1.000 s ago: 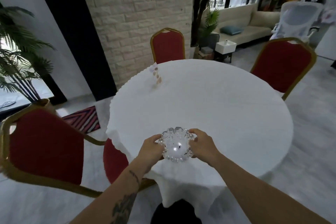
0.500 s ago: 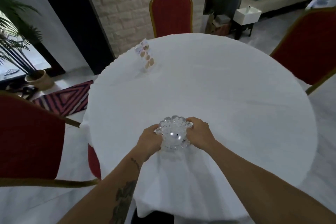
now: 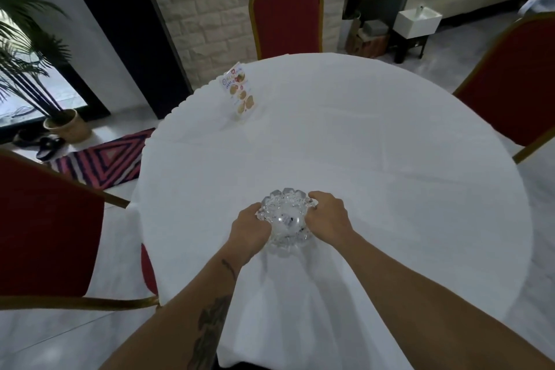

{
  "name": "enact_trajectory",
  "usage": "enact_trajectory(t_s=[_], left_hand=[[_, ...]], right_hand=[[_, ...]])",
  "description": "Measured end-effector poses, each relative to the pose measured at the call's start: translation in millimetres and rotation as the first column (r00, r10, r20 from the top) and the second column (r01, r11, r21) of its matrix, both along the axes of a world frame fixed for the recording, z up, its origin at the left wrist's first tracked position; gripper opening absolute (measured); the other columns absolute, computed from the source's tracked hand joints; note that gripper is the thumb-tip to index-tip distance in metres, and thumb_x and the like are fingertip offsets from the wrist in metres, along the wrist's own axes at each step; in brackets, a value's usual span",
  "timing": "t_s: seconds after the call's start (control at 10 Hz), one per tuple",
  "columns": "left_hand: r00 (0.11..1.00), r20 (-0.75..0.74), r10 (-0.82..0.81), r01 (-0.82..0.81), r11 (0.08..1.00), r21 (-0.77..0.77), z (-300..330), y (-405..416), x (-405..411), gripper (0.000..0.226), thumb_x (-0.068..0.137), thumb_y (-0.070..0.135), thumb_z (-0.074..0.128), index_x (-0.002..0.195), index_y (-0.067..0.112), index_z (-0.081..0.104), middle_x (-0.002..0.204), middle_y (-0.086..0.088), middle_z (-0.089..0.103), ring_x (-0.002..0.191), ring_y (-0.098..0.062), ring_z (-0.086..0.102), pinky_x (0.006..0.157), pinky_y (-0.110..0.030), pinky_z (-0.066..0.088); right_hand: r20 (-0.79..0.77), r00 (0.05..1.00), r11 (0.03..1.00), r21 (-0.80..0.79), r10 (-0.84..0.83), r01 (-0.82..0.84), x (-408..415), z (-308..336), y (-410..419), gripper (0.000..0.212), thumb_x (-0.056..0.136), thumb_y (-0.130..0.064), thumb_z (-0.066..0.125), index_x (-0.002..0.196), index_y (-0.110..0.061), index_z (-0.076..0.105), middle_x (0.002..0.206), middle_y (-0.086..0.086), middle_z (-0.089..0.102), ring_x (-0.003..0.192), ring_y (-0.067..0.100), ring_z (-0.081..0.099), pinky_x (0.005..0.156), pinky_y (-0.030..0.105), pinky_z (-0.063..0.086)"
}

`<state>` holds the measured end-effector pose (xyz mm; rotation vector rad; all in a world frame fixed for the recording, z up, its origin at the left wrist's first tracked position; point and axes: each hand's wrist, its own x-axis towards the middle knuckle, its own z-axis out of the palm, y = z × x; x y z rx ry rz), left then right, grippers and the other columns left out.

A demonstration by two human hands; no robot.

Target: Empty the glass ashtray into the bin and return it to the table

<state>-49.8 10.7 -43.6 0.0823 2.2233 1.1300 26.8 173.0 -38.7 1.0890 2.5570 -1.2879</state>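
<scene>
We have the glass ashtray (image 3: 284, 221) cupped between both hands at the table's six o'clock edge, our left hand (image 3: 250, 230) wrapped on its nine o'clock side and our right hand (image 3: 327, 216) on its three o'clock side. Whether it rests on the white tablecloth (image 3: 360, 159) or hangs just above it, we cannot tell. Risks as we judge them: the scalloped glass could slip, or a tilt could spill the dark specks inside onto the cloth. A menu card (image 3: 240, 91) stands at eleven o'clock, well apart. No bin is in view, and our fingertips are hidden behind the ashtray.
</scene>
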Motion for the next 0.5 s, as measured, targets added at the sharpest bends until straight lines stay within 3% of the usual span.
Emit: enact_trajectory(t_s=[0.1,0.2,0.3,0.4,0.5], left_hand=[[1.0,0.017,0.0,0.0,1.0,0.015,0.6,1.1,-1.1,0.046,0.073,0.012,0.05,0.107,0.033,0.07,0.091,-0.005,0.076,0.088,-0.03,0.073,0.076,-0.039,0.062],[0.999,0.039,-0.017,0.017,1.0,0.012,8.7,1.3,1.1,0.05,0.075,0.008,0.047,0.118,0.028,0.065,0.087,-0.004,0.072,0.08,-0.031,0.07,0.068,-0.038,0.061],[0.997,0.023,-0.07,0.07,0.998,0.002,13.2,-4.0,1.3,0.05,0.084,0.004,0.046,0.129,0.023,0.056,0.097,-0.004,0.067,0.073,-0.021,0.059,0.058,-0.023,0.044],[0.99,-0.022,-0.142,0.139,0.985,-0.098,29.2,-15.5,5.3,0.06,0.09,0.006,0.048,0.149,0.014,0.041,0.143,-0.01,0.052,0.113,-0.023,0.058,0.079,-0.022,0.046],[0.973,-0.105,-0.203,0.182,0.966,-0.183,43.9,-33.4,10.9,0.059,0.093,0.006,0.048,0.151,0.012,0.037,0.154,-0.008,0.041,0.137,-0.025,0.043,0.102,-0.027,0.041]], right_hand=[[0.014,1.0,1.0,-0.008,-0.01,0.01,0.1,-2.0,0.3,0.053,0.092,-0.011,0.05,0.145,-0.014,0.055,0.146,0.012,0.058,0.126,0.034,0.058,0.102,0.037,0.049],[0.044,0.999,1.0,0.002,0.006,-0.006,1.3,-1.5,0.6,0.057,0.087,-0.015,0.051,0.144,-0.019,0.056,0.14,0.012,0.062,0.123,0.034,0.06,0.099,0.035,0.048],[0.088,0.995,0.999,0.028,0.039,-0.041,4.7,5.8,2.9,0.062,0.087,-0.016,0.054,0.149,-0.021,0.05,0.142,0.011,0.06,0.129,0.033,0.056,0.107,0.039,0.046],[0.111,0.992,0.994,0.083,0.065,-0.074,9.8,18.5,-0.1,0.062,0.088,-0.013,0.053,0.149,-0.02,0.048,0.141,0.012,0.059,0.128,0.034,0.056,0.105,0.039,0.046],[0.104,0.99,0.982,0.153,0.099,-0.114,12.7,37.9,-10.8,0.045,0.088,-0.01,0.054,0.133,-0.013,0.059,0.129,0.012,0.064,0.119,0.036,0.06,0.096,0.038,0.048]])
